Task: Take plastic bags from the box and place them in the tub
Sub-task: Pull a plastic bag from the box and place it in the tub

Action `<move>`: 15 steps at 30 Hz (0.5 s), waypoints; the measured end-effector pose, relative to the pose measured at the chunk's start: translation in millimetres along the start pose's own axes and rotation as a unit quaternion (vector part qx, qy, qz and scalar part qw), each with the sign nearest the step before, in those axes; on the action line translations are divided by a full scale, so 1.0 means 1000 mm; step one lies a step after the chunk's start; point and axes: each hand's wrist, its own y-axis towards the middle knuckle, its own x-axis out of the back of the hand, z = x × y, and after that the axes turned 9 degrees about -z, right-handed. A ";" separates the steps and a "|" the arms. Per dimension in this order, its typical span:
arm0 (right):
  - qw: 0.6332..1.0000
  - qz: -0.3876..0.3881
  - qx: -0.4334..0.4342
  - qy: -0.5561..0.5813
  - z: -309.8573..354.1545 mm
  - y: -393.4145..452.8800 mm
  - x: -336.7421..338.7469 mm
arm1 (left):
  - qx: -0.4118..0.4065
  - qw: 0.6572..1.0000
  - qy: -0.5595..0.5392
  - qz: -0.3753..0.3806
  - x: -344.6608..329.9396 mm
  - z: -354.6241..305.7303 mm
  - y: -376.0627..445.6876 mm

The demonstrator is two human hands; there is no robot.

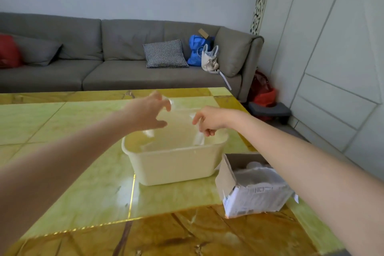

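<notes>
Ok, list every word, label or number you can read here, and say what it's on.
Nothing can be read.
Box: a printed label with dark text and what may be a barcode, too blurred to read.
Tan tag on the blue bag: no print can be made out.

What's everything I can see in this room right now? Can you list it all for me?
tub: one, cream, middle of the table
plastic bag: one, clear, held over the tub by both hands
box: one, cardboard, open, right of the tub, white plastic inside
table: one, glossy green and amber
sofa: one, grey, behind the table
checked cushion: one, black and white, on the sofa
red cushion: one, sofa's left end
blue bag: one, on the sofa
white handbag: one, beside the blue bag
red bag: one, on the floor by the sofa
left hand: holds the bag
right hand: pinches the bag
</notes>
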 end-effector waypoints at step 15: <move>0.929 0.106 -0.005 -0.354 0.010 0.013 -0.020 | -0.013 0.936 0.063 0.347 -0.036 -0.007 0.016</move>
